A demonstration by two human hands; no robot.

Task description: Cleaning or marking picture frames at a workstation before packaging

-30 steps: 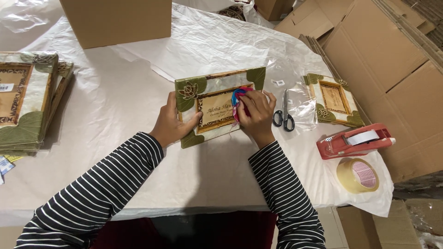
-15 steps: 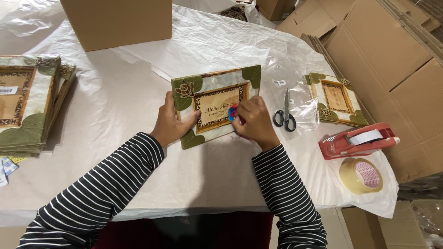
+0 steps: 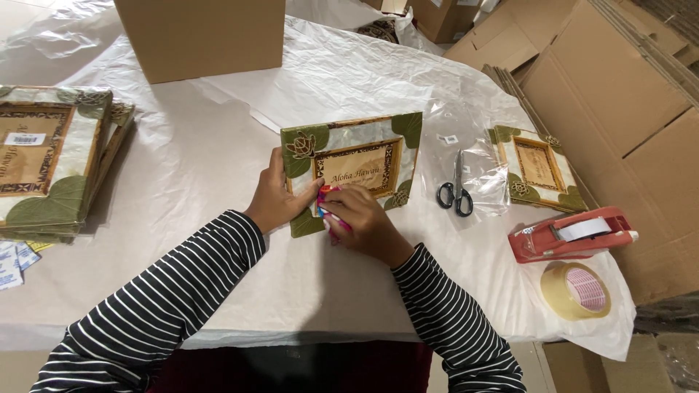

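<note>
Gripping one picture frame, left hand clasps its edge; right hand pinches one colourful cloth.

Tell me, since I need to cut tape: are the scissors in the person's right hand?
No: the scissors lie on the clear plastic to the right of the picture frame, while the right hand presses a small colourful item against it.

Sleeves: you wear long, close-fitting sleeves, black with thin white hoops, reaching both wrists.
Left hand: bare, no ring or watch showing.
Right hand: bare; bright pink polish on your nails.
</note>
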